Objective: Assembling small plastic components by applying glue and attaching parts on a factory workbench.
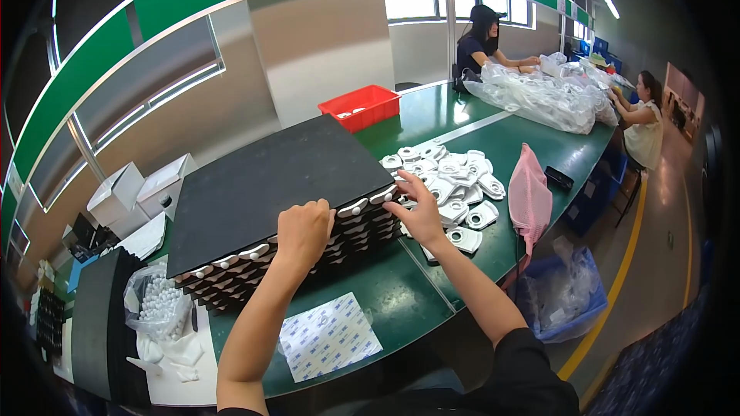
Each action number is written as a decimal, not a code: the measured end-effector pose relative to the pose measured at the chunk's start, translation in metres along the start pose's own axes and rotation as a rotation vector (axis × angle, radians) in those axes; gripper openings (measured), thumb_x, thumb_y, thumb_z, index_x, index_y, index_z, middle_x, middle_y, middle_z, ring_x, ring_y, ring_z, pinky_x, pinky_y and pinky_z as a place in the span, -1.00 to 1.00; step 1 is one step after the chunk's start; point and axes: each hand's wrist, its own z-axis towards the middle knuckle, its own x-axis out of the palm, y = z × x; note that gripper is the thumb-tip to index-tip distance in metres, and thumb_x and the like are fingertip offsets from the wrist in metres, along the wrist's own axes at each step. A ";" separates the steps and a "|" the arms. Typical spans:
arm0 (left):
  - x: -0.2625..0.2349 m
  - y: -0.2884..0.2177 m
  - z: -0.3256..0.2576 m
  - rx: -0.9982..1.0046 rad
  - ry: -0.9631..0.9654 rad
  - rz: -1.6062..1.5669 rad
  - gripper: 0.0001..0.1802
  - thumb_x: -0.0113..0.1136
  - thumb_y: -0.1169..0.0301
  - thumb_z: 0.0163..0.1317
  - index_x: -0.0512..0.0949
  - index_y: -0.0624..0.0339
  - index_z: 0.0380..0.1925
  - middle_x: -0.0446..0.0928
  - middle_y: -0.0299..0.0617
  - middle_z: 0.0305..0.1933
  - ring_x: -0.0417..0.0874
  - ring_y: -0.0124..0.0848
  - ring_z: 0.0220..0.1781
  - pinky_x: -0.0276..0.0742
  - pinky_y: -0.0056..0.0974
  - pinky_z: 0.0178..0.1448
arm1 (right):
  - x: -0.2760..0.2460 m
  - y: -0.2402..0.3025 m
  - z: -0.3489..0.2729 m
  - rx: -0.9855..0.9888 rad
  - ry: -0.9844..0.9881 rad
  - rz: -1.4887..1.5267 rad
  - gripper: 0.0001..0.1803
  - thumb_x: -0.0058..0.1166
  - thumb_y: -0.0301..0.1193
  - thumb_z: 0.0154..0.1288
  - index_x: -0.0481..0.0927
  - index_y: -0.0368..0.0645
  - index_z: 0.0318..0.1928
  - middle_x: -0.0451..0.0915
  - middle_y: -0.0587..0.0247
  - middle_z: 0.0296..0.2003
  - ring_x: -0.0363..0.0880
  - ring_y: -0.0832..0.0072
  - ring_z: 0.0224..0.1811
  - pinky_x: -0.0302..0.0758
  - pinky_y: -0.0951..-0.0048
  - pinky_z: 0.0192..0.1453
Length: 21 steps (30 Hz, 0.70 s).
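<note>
In front of me rises a stack of black boards [285, 185], with rows of white rounded parts [353, 207] sticking out between the layers along the near side. My left hand [303, 235] is closed at the top board's front edge; its fingertips and anything in them are hidden. My right hand [418, 206] reaches to the stack's right front corner, thumb and fingers apart around it, touching near the last white part. Just beyond that hand lies a loose pile of flat white parts with round holes [455, 185] on the green table [408, 293].
A patterned sheet [330, 337] lies near the front edge. Left are a bag of white balls [160, 304] and white boxes [119, 196]. A red bin [360, 106] stands behind; pink mesh cloth [530, 200] and a blue crate [559, 293] are right. Two people work farther off.
</note>
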 end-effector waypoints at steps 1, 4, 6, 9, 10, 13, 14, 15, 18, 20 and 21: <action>0.003 0.000 0.000 0.034 -0.019 0.044 -0.76 0.09 0.30 0.10 0.41 0.22 -0.61 0.47 -0.12 -0.64 0.53 -0.15 -0.55 0.39 -0.17 -0.49 | 0.000 0.000 0.000 0.003 0.006 0.007 -0.33 0.24 -0.42 -0.05 0.29 -0.23 0.12 0.51 0.01 -0.08 0.48 0.33 0.00 0.32 0.39 0.08; 0.009 0.006 -0.001 0.111 -0.055 0.159 -0.75 0.08 0.32 0.11 0.38 0.18 -0.65 0.44 -0.17 -0.68 0.53 -0.25 -0.61 0.38 -0.25 -0.56 | 0.003 -0.002 -0.001 -0.044 0.039 -0.010 -0.32 0.23 -0.39 -0.02 0.27 -0.25 0.14 0.47 0.02 -0.01 0.44 0.33 0.04 0.32 0.40 0.08; 0.008 0.010 -0.001 0.156 -0.074 0.226 -0.75 0.06 0.33 0.12 0.37 0.14 -0.67 0.43 -0.21 -0.69 0.54 -0.31 -0.63 0.39 -0.30 -0.60 | 0.006 -0.002 -0.004 -0.067 0.037 -0.052 -0.31 0.22 -0.34 -0.01 0.27 -0.27 0.14 0.45 -0.03 -0.02 0.43 0.28 0.04 0.30 0.37 0.10; 0.003 0.013 0.004 0.205 -0.185 0.286 -0.75 0.08 0.33 0.10 0.34 0.12 -0.68 0.40 -0.24 -0.71 0.53 -0.37 -0.65 0.37 -0.35 -0.62 | 0.006 -0.002 -0.005 -0.084 0.022 -0.116 -0.32 0.19 -0.28 0.03 0.28 -0.31 0.14 0.43 -0.07 -0.02 0.38 0.22 0.06 0.27 0.35 0.14; -0.003 0.013 0.006 0.208 -0.215 0.287 -0.75 0.09 0.32 0.09 0.34 0.12 -0.68 0.39 -0.25 -0.72 0.52 -0.38 -0.66 0.37 -0.36 -0.62 | 0.007 -0.002 -0.005 -0.078 0.010 -0.132 -0.33 0.17 -0.25 0.06 0.28 -0.32 0.14 0.42 -0.07 -0.02 0.36 0.21 0.07 0.25 0.35 0.16; -0.008 0.010 0.006 0.220 -0.258 0.296 -0.74 0.11 0.31 0.08 0.33 0.10 -0.68 0.37 -0.27 -0.73 0.51 -0.41 -0.68 0.37 -0.36 -0.63 | 0.005 -0.005 -0.004 -0.065 0.000 -0.120 -0.37 0.14 -0.26 0.08 0.31 -0.34 0.11 0.43 -0.06 -0.03 0.36 0.19 0.06 0.26 0.35 0.15; -0.007 0.006 0.004 0.230 -0.249 0.298 -0.74 0.11 0.30 0.08 0.33 0.09 -0.68 0.37 -0.28 -0.73 0.51 -0.41 -0.68 0.36 -0.37 -0.63 | 0.004 -0.009 -0.004 -0.065 -0.001 -0.121 -0.37 0.14 -0.26 0.08 0.31 -0.34 0.11 0.43 -0.06 -0.03 0.36 0.19 0.06 0.26 0.35 0.15; -0.005 0.003 0.002 0.238 -0.239 0.303 -0.74 0.11 0.30 0.08 0.33 0.09 -0.68 0.37 -0.28 -0.73 0.51 -0.42 -0.68 0.36 -0.37 -0.63 | 0.004 -0.013 -0.004 -0.087 -0.007 -0.157 -0.40 0.12 -0.28 0.09 0.32 -0.32 0.10 0.46 0.00 -0.07 0.40 0.27 -0.02 0.30 0.38 0.07; 0.005 -0.004 -0.007 0.249 -0.199 0.291 -0.74 0.10 0.29 0.10 0.34 0.09 -0.68 0.38 -0.28 -0.73 0.52 -0.42 -0.67 0.36 -0.37 -0.63 | 0.005 -0.013 -0.004 -0.127 -0.018 -0.169 -0.45 0.11 -0.32 0.08 0.36 -0.33 0.07 0.50 0.07 -0.18 0.45 0.36 -0.15 0.35 0.41 -0.07; 0.005 -0.006 -0.012 0.231 -0.161 0.280 -0.74 0.09 0.29 0.12 0.33 0.09 -0.66 0.39 -0.27 -0.73 0.52 -0.40 -0.67 0.36 -0.38 -0.63 | 0.005 -0.001 -0.003 -0.072 0.078 -0.104 -0.41 0.11 -0.32 0.09 0.31 -0.34 0.11 0.49 0.06 -0.11 0.44 0.38 -0.09 0.35 0.42 -0.02; 0.002 -0.008 -0.013 0.183 -0.144 0.197 -0.77 0.08 0.26 0.13 0.38 0.13 -0.58 0.41 -0.25 -0.71 0.53 -0.36 -0.66 0.38 -0.35 -0.61 | 0.006 -0.001 -0.004 -0.075 0.086 -0.102 -0.41 0.11 -0.32 0.09 0.31 -0.34 0.11 0.49 0.06 -0.11 0.44 0.38 -0.09 0.35 0.42 -0.02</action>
